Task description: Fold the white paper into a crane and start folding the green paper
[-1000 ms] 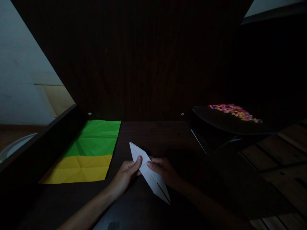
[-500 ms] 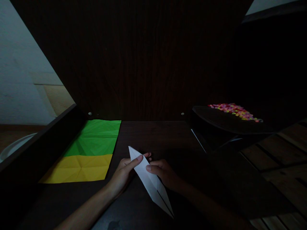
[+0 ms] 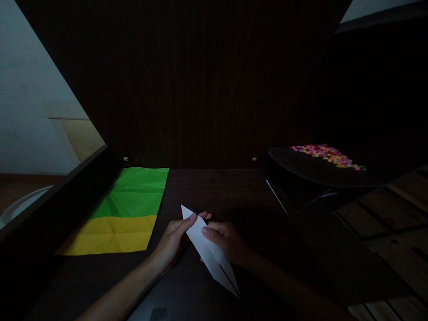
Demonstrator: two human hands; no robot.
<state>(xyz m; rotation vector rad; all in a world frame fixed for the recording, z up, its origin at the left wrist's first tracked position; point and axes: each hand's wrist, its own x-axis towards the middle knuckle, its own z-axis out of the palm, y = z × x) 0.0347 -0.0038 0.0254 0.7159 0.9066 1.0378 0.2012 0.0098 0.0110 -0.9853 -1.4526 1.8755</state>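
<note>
A long, pointed piece of folded white paper (image 3: 207,253) is held between both hands above the dark tabletop. It lies slantwise, one sharp tip up and to the left, the other, with a dark slit along it, down and to the right. My left hand (image 3: 173,243) pinches its upper part, thumb on top and fingers behind. My right hand (image 3: 224,240) grips the right edge near the middle, its thumb pressed flat on the paper. Most of the fingers behind the paper are hidden.
Creased green paper (image 3: 138,189) and yellow paper (image 3: 115,234) lie on the table (image 3: 207,187) to the left. A raised board (image 3: 67,191) edges that side. A dark panel stands behind. Colourful small pieces (image 3: 329,155) sit on a dark surface at right.
The lower tip of the folded paper has shifted slightly up and left. My right thumb has slid a little leftward; both hands keep their hold.
</note>
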